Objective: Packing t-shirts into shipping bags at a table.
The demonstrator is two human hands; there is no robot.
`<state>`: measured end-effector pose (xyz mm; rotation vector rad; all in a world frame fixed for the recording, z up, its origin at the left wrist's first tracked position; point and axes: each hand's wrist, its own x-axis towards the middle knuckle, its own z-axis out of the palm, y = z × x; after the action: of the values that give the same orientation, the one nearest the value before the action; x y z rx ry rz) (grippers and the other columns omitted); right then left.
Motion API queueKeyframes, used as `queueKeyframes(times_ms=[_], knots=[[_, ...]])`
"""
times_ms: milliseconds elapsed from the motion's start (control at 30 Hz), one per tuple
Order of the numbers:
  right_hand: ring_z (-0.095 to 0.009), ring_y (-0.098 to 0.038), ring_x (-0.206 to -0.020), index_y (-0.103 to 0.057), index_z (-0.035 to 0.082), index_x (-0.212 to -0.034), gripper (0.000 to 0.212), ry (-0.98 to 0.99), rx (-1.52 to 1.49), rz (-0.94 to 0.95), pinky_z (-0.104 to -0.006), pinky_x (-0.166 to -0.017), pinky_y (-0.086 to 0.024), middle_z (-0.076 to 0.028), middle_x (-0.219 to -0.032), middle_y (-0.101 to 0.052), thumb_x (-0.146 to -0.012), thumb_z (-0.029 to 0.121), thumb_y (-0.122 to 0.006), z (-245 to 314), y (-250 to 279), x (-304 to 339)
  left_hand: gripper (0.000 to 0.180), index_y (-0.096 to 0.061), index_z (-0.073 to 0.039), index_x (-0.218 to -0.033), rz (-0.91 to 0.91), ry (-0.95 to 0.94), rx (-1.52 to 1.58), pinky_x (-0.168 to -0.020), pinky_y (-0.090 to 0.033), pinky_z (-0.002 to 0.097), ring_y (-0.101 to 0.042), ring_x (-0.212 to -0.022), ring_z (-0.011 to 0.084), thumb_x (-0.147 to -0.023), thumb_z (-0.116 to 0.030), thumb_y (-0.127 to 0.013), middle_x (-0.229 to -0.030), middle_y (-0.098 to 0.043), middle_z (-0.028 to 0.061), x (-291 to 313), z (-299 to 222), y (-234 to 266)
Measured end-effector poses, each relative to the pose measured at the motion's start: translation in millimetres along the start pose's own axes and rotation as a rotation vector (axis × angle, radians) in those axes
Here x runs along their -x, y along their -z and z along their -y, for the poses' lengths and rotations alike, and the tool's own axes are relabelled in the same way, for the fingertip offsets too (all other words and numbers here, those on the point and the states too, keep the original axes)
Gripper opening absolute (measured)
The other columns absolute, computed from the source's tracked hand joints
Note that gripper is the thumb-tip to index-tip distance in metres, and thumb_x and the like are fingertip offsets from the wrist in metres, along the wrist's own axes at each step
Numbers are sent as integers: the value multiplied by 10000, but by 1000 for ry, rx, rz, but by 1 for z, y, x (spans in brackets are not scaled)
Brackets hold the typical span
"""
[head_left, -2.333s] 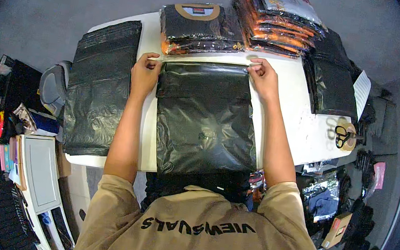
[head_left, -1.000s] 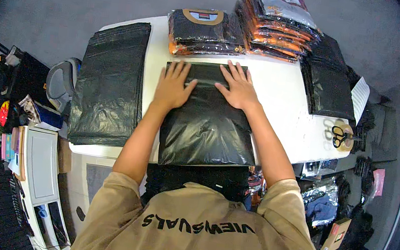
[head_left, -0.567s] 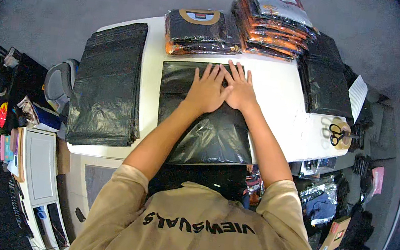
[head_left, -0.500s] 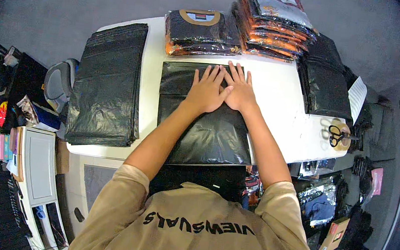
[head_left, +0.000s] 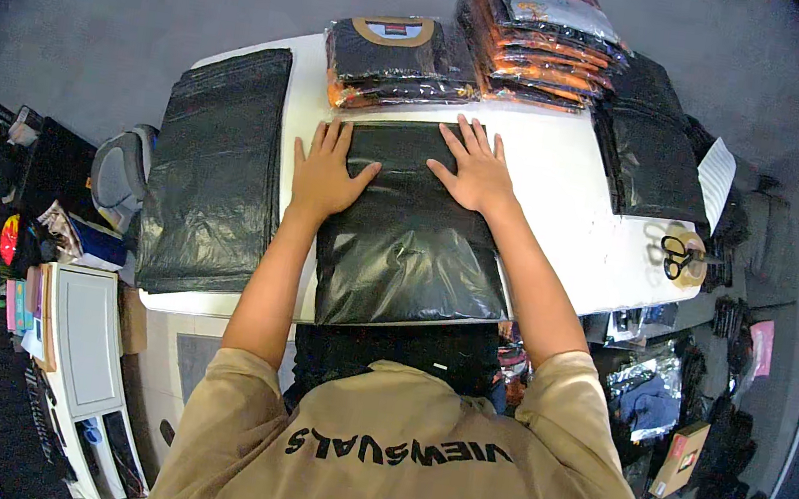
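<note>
Both hands have slid apart since half a second ago: the left hand [head_left: 324, 174] and right hand [head_left: 471, 166] now press flat, fingers spread, gripping nothing, on the far corners of the black plastic bag [head_left: 411, 241]. It lies mid-desk [head_left: 567, 201], reaching the near edge, beside a stack of black bags [head_left: 215, 175] along the left edge.
</note>
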<state>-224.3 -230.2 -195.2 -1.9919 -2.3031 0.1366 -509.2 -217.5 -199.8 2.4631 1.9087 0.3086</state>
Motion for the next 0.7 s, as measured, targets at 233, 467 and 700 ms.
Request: queueKeyframes(times_ms=[233, 467, 700], knots=[[-370, -127, -1681, -295, 180, -1732, 865, -231, 86, 20, -617, -1336, -81, -184, -1808, -186, -1066, 722, -391, 14, 13, -2, 1006, -344, -85, -1699, -62, -10, -26, -1299, -137, 688, -223, -1658, 366, -983, -765, -539, -1806, -239, 119, 1, 5, -6], [-393, -155, -1670, -361, 167, -1705, 754, 264, -110, 62, -598, -1335, -143, -180, -1797, -227, -1107, 622, -415, 81, 5, -29, 1002, -371, -81, -1688, -106, -41, -15, -1294, -111, 700, -230, -1651, 383, -969, -758, -539, -1783, -290, 137, -2, 8, -19], [-341, -150, -1678, -330, 214, -1720, 732, 147, -50, -14, -541, -1352, -133, -115, -1810, -220, -1116, 621, -394, 30, -6, -21, 1003, -323, -77, -1706, -24, -4, -47, -1298, -139, 689, -215, -1659, 369, -989, -744, -538, -1803, -248, 121, 2, 1, -4]])
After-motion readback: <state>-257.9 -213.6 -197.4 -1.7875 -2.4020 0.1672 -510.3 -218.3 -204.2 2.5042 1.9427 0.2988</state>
